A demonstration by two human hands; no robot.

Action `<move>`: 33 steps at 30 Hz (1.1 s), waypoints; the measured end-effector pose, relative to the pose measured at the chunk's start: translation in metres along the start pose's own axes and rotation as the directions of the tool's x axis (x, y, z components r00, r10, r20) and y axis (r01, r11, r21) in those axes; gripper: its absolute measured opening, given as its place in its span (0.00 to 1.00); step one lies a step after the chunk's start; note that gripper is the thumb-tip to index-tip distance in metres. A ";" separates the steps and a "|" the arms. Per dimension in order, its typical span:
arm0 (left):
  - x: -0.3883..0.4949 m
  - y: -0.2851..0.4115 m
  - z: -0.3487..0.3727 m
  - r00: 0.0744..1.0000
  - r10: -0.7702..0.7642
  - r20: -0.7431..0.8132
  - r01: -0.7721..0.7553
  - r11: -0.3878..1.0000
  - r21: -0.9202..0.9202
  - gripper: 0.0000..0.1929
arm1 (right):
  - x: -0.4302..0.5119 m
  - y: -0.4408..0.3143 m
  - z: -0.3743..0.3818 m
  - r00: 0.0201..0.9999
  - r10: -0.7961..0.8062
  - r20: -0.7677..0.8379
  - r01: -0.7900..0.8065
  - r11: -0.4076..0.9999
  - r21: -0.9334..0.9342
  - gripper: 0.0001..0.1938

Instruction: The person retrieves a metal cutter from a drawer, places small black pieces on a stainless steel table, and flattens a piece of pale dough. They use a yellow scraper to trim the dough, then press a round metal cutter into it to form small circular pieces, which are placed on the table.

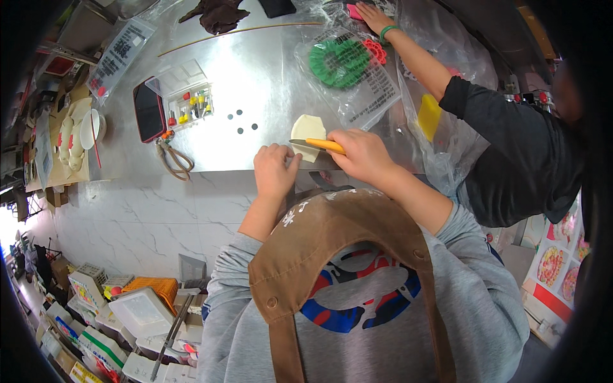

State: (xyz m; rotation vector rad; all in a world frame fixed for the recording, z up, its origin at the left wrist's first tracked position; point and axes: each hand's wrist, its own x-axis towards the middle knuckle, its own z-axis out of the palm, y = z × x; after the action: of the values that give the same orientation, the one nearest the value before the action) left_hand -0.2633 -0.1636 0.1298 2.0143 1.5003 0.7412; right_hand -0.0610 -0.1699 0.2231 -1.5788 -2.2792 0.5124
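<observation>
My right hand [361, 155] grips a small knife by its yellow handle [325, 145]. The dark blade [299, 142] lies across a flat piece of pale dough [308, 128], which is rounded at the far end and narrower towards me. At the dough's near left edge, my left hand [274, 167] rests on the metal table with curled fingers, its thumb by the dough. Whether it pinches the dough is hard to see. Several small black discs [240, 130] lie to the left of the dough.
Left on the steel table [268, 62] are an open plastic case [189, 103] of small coloured-collar tips and a phone [149, 110]. Green ring-shaped items [339, 62] sit under a plastic bag. At right, another person's arm [416, 62] reaches across, hand on something pink [354, 12].
</observation>
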 end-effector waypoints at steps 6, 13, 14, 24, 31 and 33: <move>-0.001 0.001 0.002 0.999 0.009 -0.034 -0.009 1.000 0.014 0.10 | -0.002 0.001 0.001 1.000 -0.026 0.005 0.026 1.000 -0.006 0.10; -0.001 0.001 0.002 1.000 -0.003 -0.030 0.003 1.000 0.007 0.11 | -0.004 0.000 0.002 0.999 -0.040 0.010 0.040 0.999 0.010 0.10; -0.001 0.001 0.002 1.000 -0.002 -0.029 0.002 1.000 0.006 0.11 | -0.004 0.000 0.003 0.999 -0.042 0.010 0.042 0.999 0.008 0.10; -0.002 0.002 0.002 0.999 -0.028 -0.025 0.028 1.000 -0.006 0.09 | -0.003 -0.001 0.007 0.998 -0.067 -0.006 0.066 0.998 -0.021 0.09; -0.010 0.011 0.005 0.973 -0.231 -0.015 0.229 0.970 -0.084 0.09 | 0.000 -0.006 0.002 0.996 -0.056 0.066 0.059 0.998 -0.035 0.08; -0.011 0.012 0.008 0.955 -0.297 0.012 0.297 0.948 -0.112 0.10 | 0.003 -0.008 0.001 0.994 -0.049 0.096 0.053 0.997 -0.050 0.07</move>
State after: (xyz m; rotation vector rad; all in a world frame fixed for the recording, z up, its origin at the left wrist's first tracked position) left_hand -0.2522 -0.1784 0.1313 1.6551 1.6769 0.6880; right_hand -0.0686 -0.1701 0.2260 -1.5469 -2.4154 0.5292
